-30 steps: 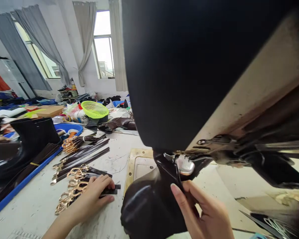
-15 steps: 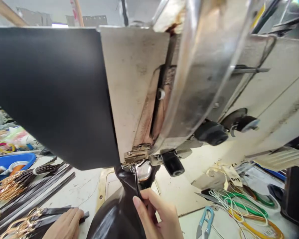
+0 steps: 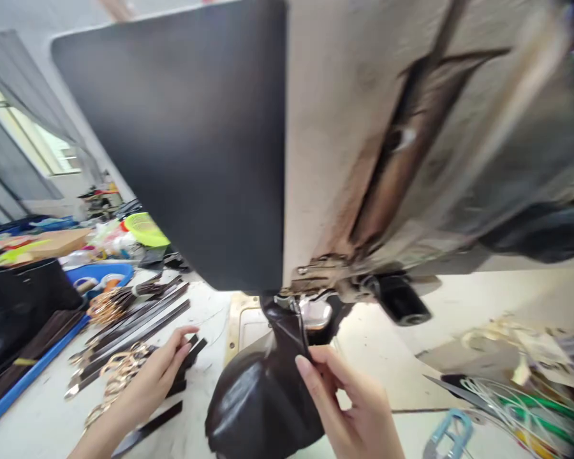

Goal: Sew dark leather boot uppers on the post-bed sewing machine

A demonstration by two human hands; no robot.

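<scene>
A large sewing machine head (image 3: 363, 146) fills the upper view, with its presser foot (image 3: 310, 312) low in the middle. A shiny black leather piece (image 3: 258, 401) sits under the foot. My right hand (image 3: 349, 408) pinches the leather's edge just below the foot, fingers closed on it. My left hand (image 3: 157, 376) is at the lower left with fingers curled round a short black strap (image 3: 189, 354), lifted slightly off the table beside a pile of black straps with gold buckles (image 3: 119, 370).
Long black straps (image 3: 138, 312) lie across the white table (image 3: 43, 421). A blue tray (image 3: 100, 274), a black boot (image 3: 23, 299) and a yellow-green basket (image 3: 143, 228) stand at the left. Thread snips (image 3: 447, 430) and coloured cords (image 3: 521, 401) lie at the right.
The camera swung back left and tilted. My left hand rose from lying flat on the straps and now pinches one black strap. My right hand kept its hold on the leather.
</scene>
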